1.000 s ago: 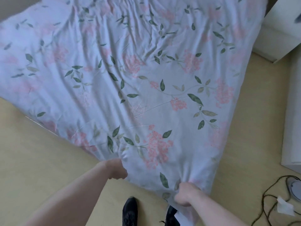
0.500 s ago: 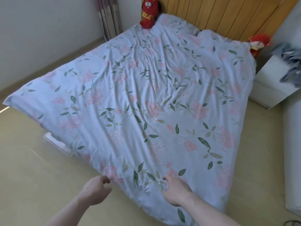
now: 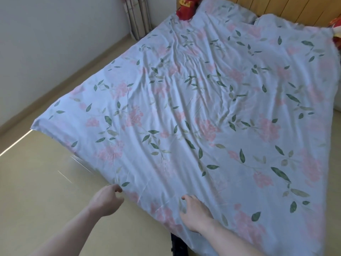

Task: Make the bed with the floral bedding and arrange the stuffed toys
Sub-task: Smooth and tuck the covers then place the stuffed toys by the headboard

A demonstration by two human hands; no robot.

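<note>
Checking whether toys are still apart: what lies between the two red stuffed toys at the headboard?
In the head view, only floral bedding and a bunched lump lie between the left red toy and the right red toy.

1. Wooden headboard (image 3: 287,8): top right, vertical planks.
2. Folded slatted item (image 3: 137,17): leans in the corner just left of headboard, exact type unclear.
3. White wall (image 3: 55,34): far left of headboard.
4. Beige floor (image 3: 36,191): well below-left of headboard.

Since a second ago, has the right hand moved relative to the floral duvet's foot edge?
Yes. The right hand has let go of the floral duvet edge and now lies on top, further toward the headboard.
</note>
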